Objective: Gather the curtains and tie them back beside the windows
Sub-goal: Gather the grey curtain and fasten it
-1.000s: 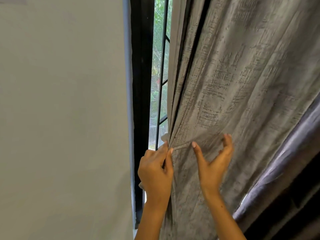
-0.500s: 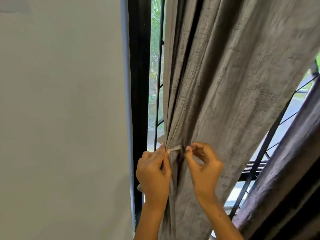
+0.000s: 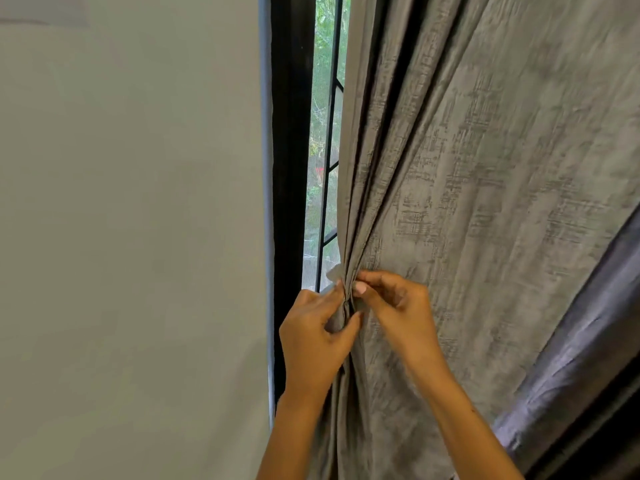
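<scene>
Curtain (image 3: 467, 202) is grey, bunched w/ folds right next to the window frame (image 3: 291, 168). Left hand (image 3: 313, 336) grips the gathered folds, right hand (image 3: 398, 306) pinches fabric at the same spot, fingertips nearly touching.

Wall (image 3: 131, 237): plain, pale, left of the left hand (image 3: 313, 337).
Frame (image 3: 291, 168): black, upright, just above and left of that hand, between wall and glass.
Grille (image 3: 329, 168): thin black bars above the hand.
Curtain (image 3: 485, 168): grey, hanging over the window, above and right of the right hand (image 3: 398, 306).
</scene>
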{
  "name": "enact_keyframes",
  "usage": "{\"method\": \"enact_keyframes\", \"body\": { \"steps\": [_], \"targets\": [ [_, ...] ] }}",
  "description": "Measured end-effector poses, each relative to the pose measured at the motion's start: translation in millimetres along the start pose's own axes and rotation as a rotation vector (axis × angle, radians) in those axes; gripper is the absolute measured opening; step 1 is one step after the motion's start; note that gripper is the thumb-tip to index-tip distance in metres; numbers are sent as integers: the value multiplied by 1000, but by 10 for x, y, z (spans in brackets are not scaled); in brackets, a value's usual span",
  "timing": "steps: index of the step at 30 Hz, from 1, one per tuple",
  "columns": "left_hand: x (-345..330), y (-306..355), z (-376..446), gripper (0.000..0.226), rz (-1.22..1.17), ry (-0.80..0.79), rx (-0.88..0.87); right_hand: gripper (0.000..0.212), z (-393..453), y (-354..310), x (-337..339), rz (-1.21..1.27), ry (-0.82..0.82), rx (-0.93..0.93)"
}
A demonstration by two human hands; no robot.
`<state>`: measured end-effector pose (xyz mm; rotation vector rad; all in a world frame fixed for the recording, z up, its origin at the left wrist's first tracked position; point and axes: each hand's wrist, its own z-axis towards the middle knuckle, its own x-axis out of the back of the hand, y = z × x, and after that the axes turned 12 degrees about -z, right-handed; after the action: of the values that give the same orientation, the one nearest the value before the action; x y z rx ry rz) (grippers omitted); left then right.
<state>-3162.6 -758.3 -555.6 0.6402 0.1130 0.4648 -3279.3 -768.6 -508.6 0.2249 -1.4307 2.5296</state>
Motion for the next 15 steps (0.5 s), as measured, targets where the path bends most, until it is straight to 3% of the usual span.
{"method": "enact_keyframes", "body": {
  "steps": [5, 8, 10, 12, 15],
  "targets": [
    [-88, 6, 1, 14, 8, 139, 51, 23, 11, -50, 55, -126, -91, 65],
    [-78, -22, 7, 17, 20, 144, 55, 27, -36, 60, 94, -266, 154, 97],
    [-66, -6, 2, 27, 11, 150, 60, 61, -67, 184, 128, -305, 313, -13],
    [-50, 25, -17, 32, 3, 153, 59, 101, -58, 295, 181, -220, 288, -164],
    [-29, 51, -37, 27, 1, 144, 64, 112, -26, 410, 213, -71, 166, -207]
  ]
}}
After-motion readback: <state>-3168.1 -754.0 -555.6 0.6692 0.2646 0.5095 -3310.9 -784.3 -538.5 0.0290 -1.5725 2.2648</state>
